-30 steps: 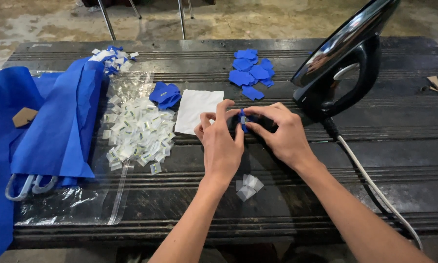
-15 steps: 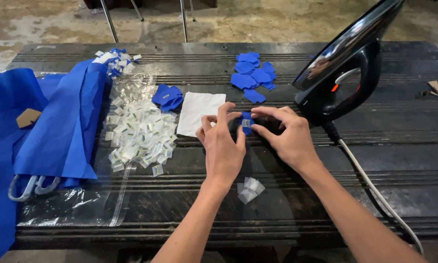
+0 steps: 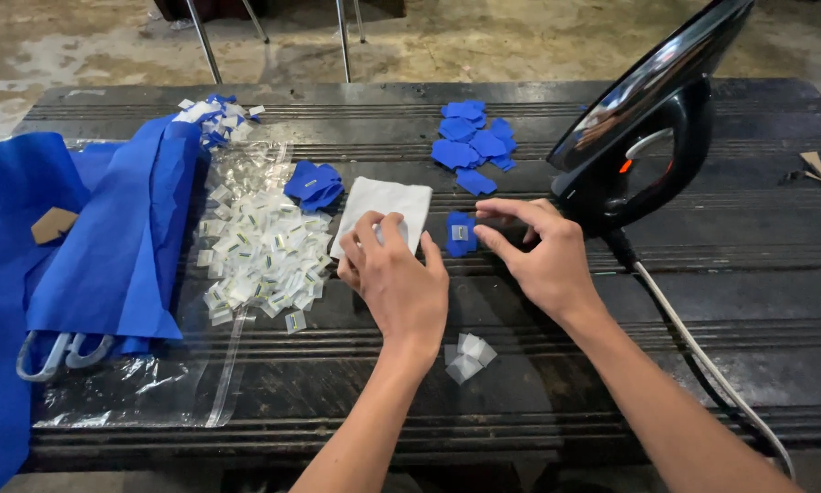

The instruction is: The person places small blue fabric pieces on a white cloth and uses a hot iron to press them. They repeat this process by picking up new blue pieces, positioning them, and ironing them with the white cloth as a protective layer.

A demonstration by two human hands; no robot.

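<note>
Even, soft daylight, moderately bright; I can't tell its source. Shadows are weak: a faint one lies under my left hand (image 3: 394, 283) on the dark table (image 3: 757, 274). The glossy soleplate of the iron (image 3: 652, 119) carries pale reflections, and the clear plastic bag (image 3: 146, 383) shows small glints. Focus is sharp throughout. The table's far edge bows slightly, and my forearms stretch toward the bottom corners.

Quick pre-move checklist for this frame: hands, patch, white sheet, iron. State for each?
1. Blue patch flat on table, label up: ok.
2. Right hand steadies the patch: ok, fingertips at its edge.
3. Left hand on white sheet: ok, touching its near edge.
4. Iron parked upright, off the patch: ok.
5. Iron hot: cannot tell.
6. Cord off the hands: ok.
</note>
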